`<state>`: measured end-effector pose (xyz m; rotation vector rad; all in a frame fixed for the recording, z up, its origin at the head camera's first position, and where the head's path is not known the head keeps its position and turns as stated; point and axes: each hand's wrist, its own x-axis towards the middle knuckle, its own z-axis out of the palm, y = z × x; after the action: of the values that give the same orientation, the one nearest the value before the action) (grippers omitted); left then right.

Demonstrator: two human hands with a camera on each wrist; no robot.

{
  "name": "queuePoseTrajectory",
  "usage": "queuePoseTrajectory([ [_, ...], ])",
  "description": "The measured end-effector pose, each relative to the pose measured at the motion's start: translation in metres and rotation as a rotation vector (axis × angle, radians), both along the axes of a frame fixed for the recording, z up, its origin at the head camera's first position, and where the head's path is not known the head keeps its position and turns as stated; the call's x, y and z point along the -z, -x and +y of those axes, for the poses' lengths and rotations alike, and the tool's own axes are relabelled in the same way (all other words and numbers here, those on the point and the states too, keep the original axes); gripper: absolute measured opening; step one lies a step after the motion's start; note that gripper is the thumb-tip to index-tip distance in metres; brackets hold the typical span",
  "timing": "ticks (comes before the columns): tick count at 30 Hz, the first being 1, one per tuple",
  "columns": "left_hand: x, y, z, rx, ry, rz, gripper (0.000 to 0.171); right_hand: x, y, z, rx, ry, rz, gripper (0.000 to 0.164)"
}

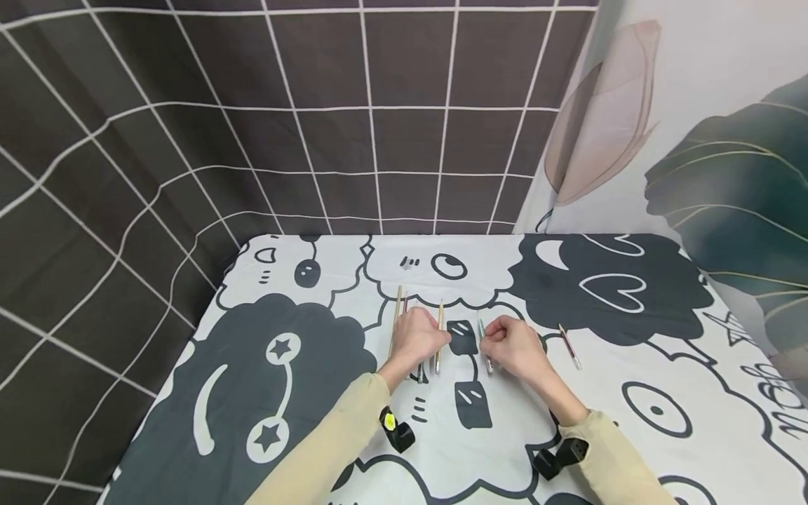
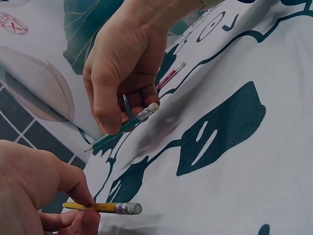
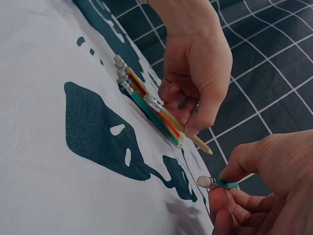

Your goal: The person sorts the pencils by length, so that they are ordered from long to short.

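My left hand [image 1: 416, 337] pinches a yellow pencil [image 2: 108, 208] between thumb and fingers, its white eraser end toward me. To the right, my right hand [image 1: 516, 348] pinches a green pencil [image 3: 227, 185], which also has a white eraser in a silver band. Close beside the left hand several pencils lie side by side on the cloth. In the right wrist view a green pencil [image 3: 146, 110] is among them, with yellow and red ones next to it. The left hand partly covers this group in the head view.
A red pencil [image 1: 570, 347] lies alone to the right of the right hand. The table is covered by a white cloth [image 1: 435, 456] with dark cartoon prints. Behind it hangs a dark grid-patterned curtain [image 1: 404, 140], and a leaf-printed curtain [image 1: 694, 70] is at the right.
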<state>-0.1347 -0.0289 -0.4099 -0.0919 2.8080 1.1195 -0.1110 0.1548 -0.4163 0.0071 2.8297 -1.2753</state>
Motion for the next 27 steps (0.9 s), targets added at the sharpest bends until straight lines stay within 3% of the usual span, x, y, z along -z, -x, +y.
queuePoseTrajectory([
  [8,0.002,0.008,0.005,0.035,0.024,0.022,0.035,-0.002,0.003,0.004,-0.004,0.020,0.004,0.014],
  [14,0.012,-0.009,-0.007,-0.026,0.019,-0.008,0.046,0.007,-0.005,-0.010,-0.045,0.068,-0.052,0.013],
  [18,0.019,-0.017,-0.011,-0.018,0.000,0.018,0.045,0.012,-0.012,-0.015,-0.016,0.085,-0.051,0.012],
  [27,0.019,-0.009,-0.006,-0.019,-0.009,0.086,0.042,0.009,-0.004,-0.013,-0.016,0.080,-0.005,0.014],
])
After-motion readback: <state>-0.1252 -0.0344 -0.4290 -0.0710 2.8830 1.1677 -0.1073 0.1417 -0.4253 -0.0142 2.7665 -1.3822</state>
